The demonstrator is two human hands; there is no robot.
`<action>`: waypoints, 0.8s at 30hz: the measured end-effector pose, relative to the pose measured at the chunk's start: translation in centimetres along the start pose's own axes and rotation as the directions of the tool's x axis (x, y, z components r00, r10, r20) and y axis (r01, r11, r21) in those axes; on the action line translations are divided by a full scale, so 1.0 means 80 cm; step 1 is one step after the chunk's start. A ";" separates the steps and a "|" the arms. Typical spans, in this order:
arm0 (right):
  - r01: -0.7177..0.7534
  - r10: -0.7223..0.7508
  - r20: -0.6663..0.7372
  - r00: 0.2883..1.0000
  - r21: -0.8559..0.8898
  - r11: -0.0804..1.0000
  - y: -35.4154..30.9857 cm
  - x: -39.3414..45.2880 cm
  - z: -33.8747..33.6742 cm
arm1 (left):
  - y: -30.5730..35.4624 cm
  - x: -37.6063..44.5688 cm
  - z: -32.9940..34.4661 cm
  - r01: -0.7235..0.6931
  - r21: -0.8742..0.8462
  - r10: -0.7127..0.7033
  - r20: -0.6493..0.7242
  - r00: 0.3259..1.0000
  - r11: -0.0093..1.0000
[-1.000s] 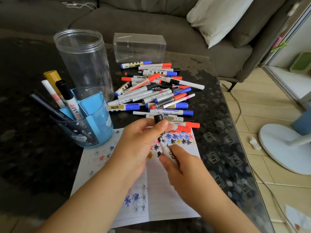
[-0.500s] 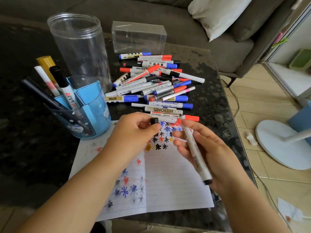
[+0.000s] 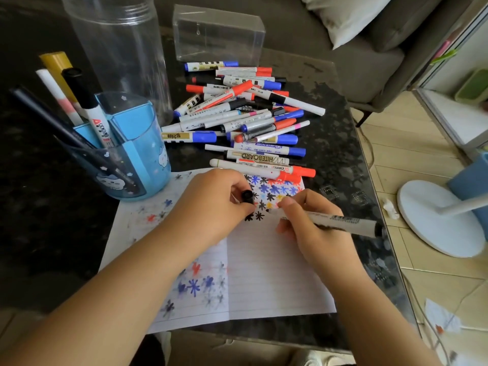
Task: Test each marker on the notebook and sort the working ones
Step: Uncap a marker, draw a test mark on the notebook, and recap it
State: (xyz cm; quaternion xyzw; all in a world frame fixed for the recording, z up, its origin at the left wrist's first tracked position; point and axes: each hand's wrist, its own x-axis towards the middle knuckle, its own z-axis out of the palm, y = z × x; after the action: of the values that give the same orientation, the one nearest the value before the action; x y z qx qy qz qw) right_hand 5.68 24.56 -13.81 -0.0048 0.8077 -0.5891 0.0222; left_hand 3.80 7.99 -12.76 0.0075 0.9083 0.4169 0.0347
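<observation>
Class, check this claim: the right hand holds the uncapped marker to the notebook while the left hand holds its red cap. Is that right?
Not quite. The head view shows the cap in the left hand is black, not red. The right hand does hold the uncapped marker to the notebook.

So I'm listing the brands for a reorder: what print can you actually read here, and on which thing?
"HITEBOARD", upside down, first letter unclear: black-capped marker at the near edge of the pile.
"WB-6801", roughly: red-capped marker beside it; small, so unsure.
A red "A" mark: black-capped marker in the blue cup; the print below is unreadable.
Print on the marker in the right hand, and on the other markers: too blurred.
</observation>
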 end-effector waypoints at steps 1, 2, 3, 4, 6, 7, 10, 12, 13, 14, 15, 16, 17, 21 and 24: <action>0.007 -0.008 -0.019 1.000 -0.037 0.999 0.003 0.001 0.000 | -0.001 0.000 0.001 -0.003 0.013 0.003 0.004 1.000 1.000; 0.017 -0.019 -0.039 0.999 -0.065 0.998 0.006 0.003 0.001 | -0.001 0.001 0.002 -0.008 0.024 0.007 0.009 1.000 1.000; 0.029 -0.034 -0.052 0.998 -0.087 0.996 0.009 0.004 0.001 | -0.001 0.001 0.003 -0.012 0.034 0.011 0.012 1.000 0.999; 0.044 -0.050 -0.061 0.997 -0.104 0.994 0.011 0.005 0.002 | -0.001 0.001 0.004 -0.017 0.043 0.017 0.014 1.000 0.999; 0.080 -0.089 -0.077 0.993 -0.118 0.990 0.016 0.007 0.004 | -0.001 0.001 0.007 -0.032 0.061 0.031 0.018 0.999 0.998; 0.092 -0.103 -0.085 0.991 -0.121 0.988 0.017 0.008 0.005 | -0.001 0.001 0.008 -0.036 0.071 0.035 0.021 0.999 0.997; 0.120 -0.131 -0.092 0.987 -0.117 0.986 0.021 0.009 0.004 | -0.001 0.001 0.009 -0.039 0.100 0.037 0.023 0.999 0.994; 0.128 -0.139 -0.088 0.986 -0.125 0.984 0.022 0.011 0.004 | -0.001 0.001 0.009 -0.048 0.112 0.046 0.018 0.999 0.993; 0.132 -0.143 -0.084 0.986 -0.132 0.982 0.023 0.011 0.005 | -0.001 0.001 0.009 -0.051 0.115 0.049 0.015 0.999 0.992; 0.133 -0.144 -0.076 0.987 -0.138 0.981 0.023 0.011 0.006 | -0.001 0.000 0.009 -0.052 0.119 0.050 0.013 0.999 0.992; 0.132 -0.143 -0.068 0.987 -0.143 0.981 0.024 0.011 0.006 | 0.000 0.001 0.009 -0.052 0.124 0.051 0.012 0.999 0.991; 0.131 -0.141 -0.063 0.988 -0.146 0.981 0.024 0.011 0.006 | 0.000 0.001 0.009 -0.052 0.127 0.051 0.012 0.999 0.990; 0.133 -0.143 -0.061 0.988 -0.142 0.981 0.025 0.011 0.006 | 0.000 0.001 0.009 -0.052 0.125 0.051 0.012 0.999 0.991; 0.145 -0.153 -0.078 0.985 -0.098 0.985 0.025 0.010 0.002 | -0.001 0.000 0.008 -0.056 0.110 0.055 0.015 0.998 0.992; 0.154 -0.165 -0.098 0.981 -0.113 0.982 0.025 0.011 0.003 | 0.000 0.000 0.008 -0.058 0.112 0.057 0.013 0.998 0.992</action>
State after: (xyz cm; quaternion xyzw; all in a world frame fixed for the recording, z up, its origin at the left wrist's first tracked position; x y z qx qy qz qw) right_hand 4.86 24.89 -15.84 -0.0393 0.8346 -0.5451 -0.0685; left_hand 3.82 8.45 -13.17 0.0377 0.9295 0.3659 0.0265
